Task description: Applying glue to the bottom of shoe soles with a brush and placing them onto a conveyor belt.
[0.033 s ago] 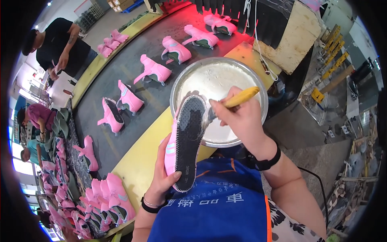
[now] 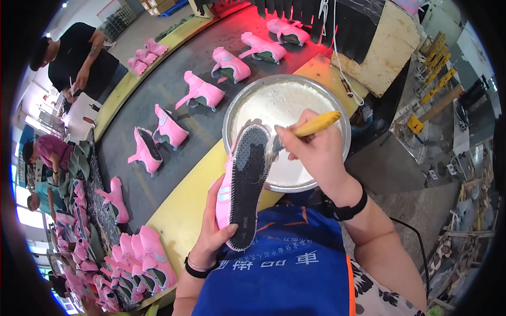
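A pink shoe upper is turned so its black, stitched-edge bottom faces up. My left hand is closed round its heel end, thumb on the bottom near the edge. In my right hand, closed in a pinch, is a brush with a yellow handle. Its pale bristles touch the right edge of the upper's front half, where the border looks wet. Just beyond and partly under the toe stands a round metal basin holding whitish liquid.
A dark conveyor belt carries a row of pink uppers toward a red-lit opening with black strips. More uppers stand at lower left on the yellow edge. Co-workers, one in black, stand across the belt. White cords hang near the basin.
My right hand and the brush have shifted very slightly to the right along the upper's edge. The co-worker in black has moved their hands a little.
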The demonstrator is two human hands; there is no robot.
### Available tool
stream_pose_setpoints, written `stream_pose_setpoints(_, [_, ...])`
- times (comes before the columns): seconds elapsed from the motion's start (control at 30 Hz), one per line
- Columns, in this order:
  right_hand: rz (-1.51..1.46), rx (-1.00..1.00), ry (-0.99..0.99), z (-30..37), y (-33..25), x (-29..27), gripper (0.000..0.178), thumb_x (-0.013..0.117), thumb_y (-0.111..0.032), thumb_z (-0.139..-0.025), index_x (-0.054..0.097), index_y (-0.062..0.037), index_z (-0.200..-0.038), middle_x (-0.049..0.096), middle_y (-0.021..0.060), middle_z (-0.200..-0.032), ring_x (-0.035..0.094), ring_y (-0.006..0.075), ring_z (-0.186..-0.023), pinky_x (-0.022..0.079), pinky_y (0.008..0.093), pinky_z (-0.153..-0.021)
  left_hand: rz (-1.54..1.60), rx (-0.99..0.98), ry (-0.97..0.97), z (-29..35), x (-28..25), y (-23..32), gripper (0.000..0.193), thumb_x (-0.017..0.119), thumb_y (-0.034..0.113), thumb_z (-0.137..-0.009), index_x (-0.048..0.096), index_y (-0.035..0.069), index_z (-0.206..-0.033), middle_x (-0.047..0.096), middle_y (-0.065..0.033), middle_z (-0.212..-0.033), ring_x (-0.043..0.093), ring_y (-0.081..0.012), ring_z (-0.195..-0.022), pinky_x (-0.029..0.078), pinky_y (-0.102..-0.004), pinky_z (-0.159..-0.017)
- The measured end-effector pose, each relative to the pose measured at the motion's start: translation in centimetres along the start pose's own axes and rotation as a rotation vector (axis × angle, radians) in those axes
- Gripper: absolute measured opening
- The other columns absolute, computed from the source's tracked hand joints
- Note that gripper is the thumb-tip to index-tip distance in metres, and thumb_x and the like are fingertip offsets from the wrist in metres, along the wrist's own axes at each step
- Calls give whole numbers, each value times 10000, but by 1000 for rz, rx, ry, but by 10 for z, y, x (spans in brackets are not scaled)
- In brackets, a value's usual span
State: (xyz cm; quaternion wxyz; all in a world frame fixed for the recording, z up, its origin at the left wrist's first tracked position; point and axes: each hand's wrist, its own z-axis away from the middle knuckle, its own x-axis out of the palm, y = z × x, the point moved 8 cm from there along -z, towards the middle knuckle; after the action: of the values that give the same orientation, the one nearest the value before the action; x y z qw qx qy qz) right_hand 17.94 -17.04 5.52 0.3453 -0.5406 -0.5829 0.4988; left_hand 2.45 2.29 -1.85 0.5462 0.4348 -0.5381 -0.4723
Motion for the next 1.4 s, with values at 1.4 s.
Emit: stream_pose_setpoints(1.4, [105, -120, 5, 15, -4, 7, 236, 755, -139, -904, 580, -15, -806, 591, 44, -600, 558, 81, -551, 422, 280, -516, 67, -20, -30, 26, -17, -10, 1149, 798, 514, -726, 238, -21, -1574, 439, -244, -1509, 513, -320, -1377, 403, -431, -1148])
